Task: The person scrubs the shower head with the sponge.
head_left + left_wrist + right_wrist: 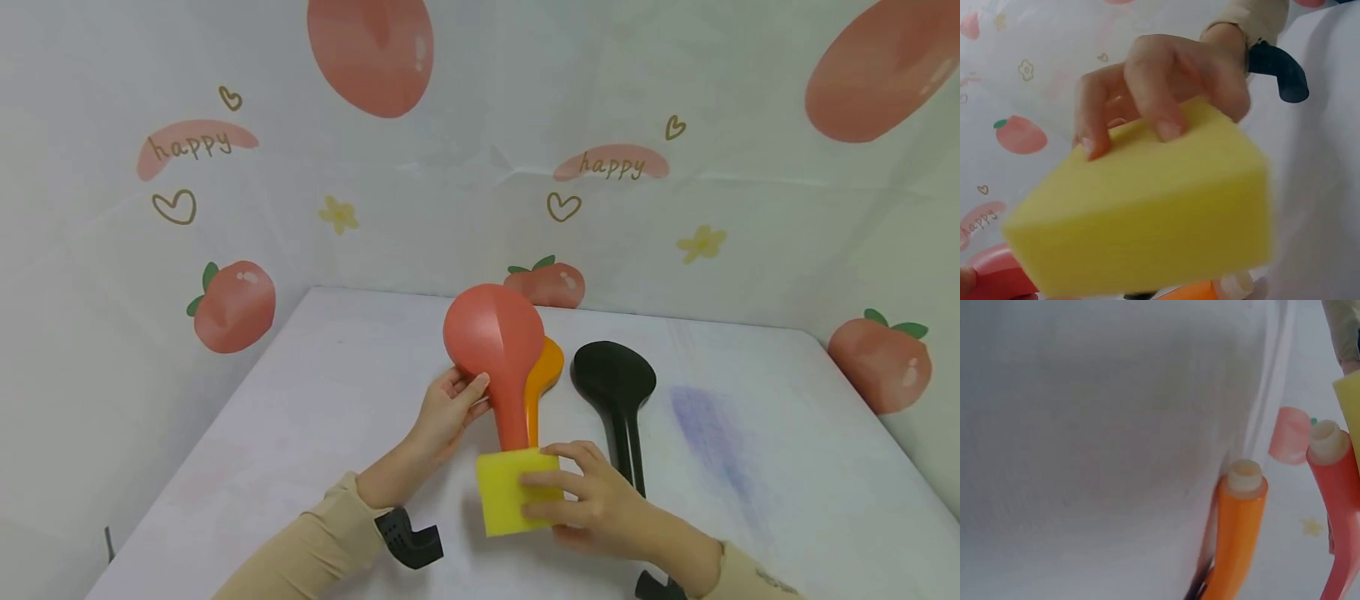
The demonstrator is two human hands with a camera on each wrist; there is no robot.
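Note:
My left hand [442, 408] holds a red ladle [493, 329] up off the table, thumb on the neck below its round bowl, the bowl pointing away from me. My right hand [600, 504] grips a yellow sponge block [497, 500] with its fingers spread over one face. In the head view the sponge overlaps the lower end of the red handle. An orange ladle [551, 367] lies partly hidden behind the red one. In the right wrist view, both the orange handle [1240, 537] and the red handle [1335, 487] end in pale tips.
A black ladle [613, 375] lies to the right, its handle passing behind my right hand. A purple smudge [708, 425] marks the white table [360, 350]. Behind the table hangs a white printed cloth [465, 183].

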